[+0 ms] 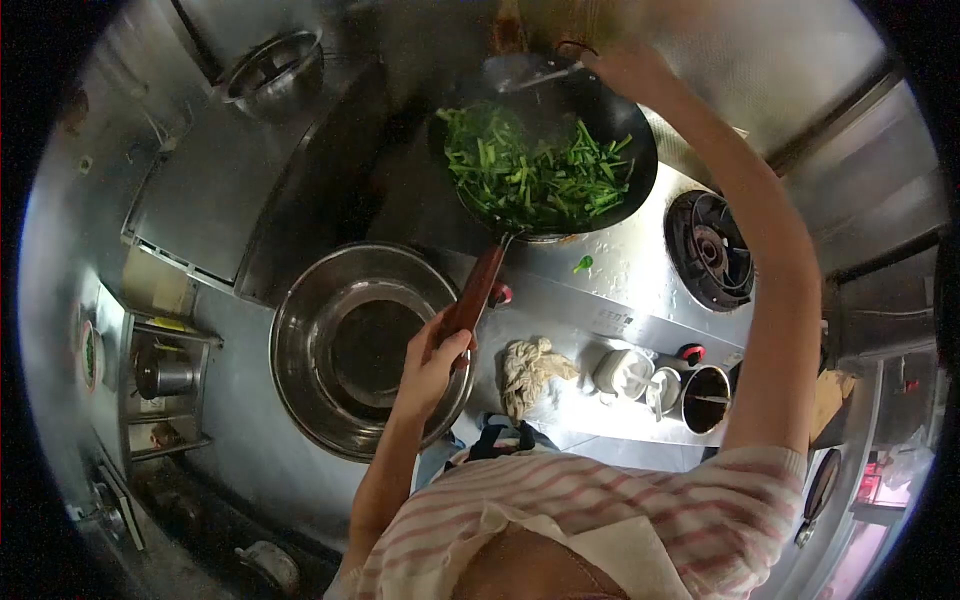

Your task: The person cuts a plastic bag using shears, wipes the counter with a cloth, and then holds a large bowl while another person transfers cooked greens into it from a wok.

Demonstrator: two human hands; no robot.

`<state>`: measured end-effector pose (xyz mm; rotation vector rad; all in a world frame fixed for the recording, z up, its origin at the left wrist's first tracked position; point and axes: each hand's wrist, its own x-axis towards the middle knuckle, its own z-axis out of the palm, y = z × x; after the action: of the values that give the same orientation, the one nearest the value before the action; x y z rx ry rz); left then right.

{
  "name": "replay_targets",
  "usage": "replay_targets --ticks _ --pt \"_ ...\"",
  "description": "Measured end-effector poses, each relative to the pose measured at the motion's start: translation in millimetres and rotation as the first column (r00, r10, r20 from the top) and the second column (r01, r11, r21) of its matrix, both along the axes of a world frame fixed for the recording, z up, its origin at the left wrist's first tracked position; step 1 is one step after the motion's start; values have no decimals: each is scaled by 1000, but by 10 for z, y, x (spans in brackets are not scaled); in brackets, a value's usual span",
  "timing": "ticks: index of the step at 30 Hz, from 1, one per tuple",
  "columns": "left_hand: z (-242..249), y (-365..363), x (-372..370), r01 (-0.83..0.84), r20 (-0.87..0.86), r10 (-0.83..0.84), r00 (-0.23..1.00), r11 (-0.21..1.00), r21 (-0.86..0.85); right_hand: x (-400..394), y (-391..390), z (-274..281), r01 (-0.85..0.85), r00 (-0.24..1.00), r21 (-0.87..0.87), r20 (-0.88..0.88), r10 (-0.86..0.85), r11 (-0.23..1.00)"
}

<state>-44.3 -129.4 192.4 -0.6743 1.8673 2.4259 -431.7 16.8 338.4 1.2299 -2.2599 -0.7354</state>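
A black wok (645,150) with chopped green vegetables (535,175) sits over the stove. Its brown wooden handle (478,290) slants down toward me, and my left hand (432,362) is closed around the lower end. Beyond the wok's far right rim, my right hand (628,72) is closed on the handle of a metal ladle (540,77). The ladle's blurred head points left, over the far part of the wok above the greens. Close to my right hand is a small dark loop (577,48) at the wok's far rim.
A large steel basin (300,390) stands left of the wok handle. A round burner (710,250) lies at the right. Along the front counter are a crumpled cloth (535,375), white containers (622,373) and a dark-filled pot (706,398). A metal bowl (275,75) sits back left.
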Motion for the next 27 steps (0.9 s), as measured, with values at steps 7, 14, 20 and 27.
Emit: replay_targets --ticks 7,14,20,27 --pt "-8 -51 -8 64 -7 -64 998 997 36 1166 1091 120 -60 982 205 -163 94 977" --pt "54 -26 6 55 1 -55 998 998 -16 1472 1552 424 465 882 44 -112 -458 884" --pt "50 -28 3 49 11 -48 999 999 -24 562 1539 -7 542 836 15 -110 -537 840" --pt "71 40 1 -47 -9 47 999 999 -13 815 1365 -623 465 864 9 211 -456 885"
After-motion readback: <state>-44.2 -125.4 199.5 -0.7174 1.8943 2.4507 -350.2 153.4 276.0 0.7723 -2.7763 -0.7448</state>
